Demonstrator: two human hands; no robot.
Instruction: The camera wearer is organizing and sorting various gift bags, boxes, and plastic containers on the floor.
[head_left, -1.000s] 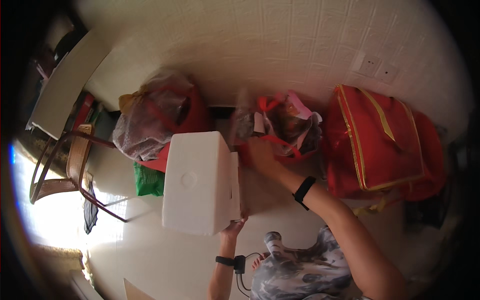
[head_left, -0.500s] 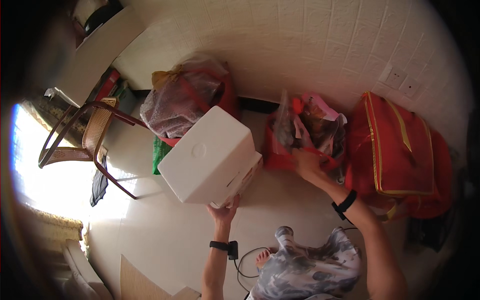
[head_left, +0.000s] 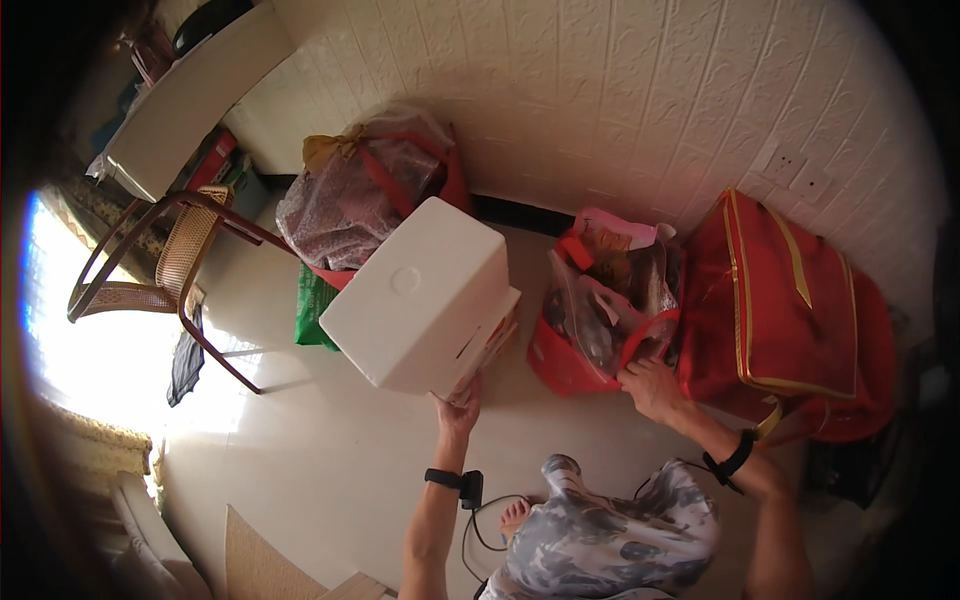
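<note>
My left hand [head_left: 457, 412] grips the lower corner of a large white foam box [head_left: 418, 297], which is tilted and lifted off the floor. My right hand [head_left: 650, 386] rests on the rim of a red plastic basket [head_left: 560, 366] stuffed with clear bags of goods. The basket stands on the floor between the foam box and a big red zipped bag [head_left: 785, 310]. A black band is on each wrist.
A red bag holding a bundle in clear plastic [head_left: 352, 205] stands behind the box by the white brick-pattern wall [head_left: 620, 90]. A green bag [head_left: 315, 312] lies beside it. A cane chair [head_left: 180, 265] and a white table [head_left: 190, 95] are at the left.
The foam box has tilted and shifted to the right and nearer to the basket. My right hand has come down from inside the basket to its front rim.
</note>
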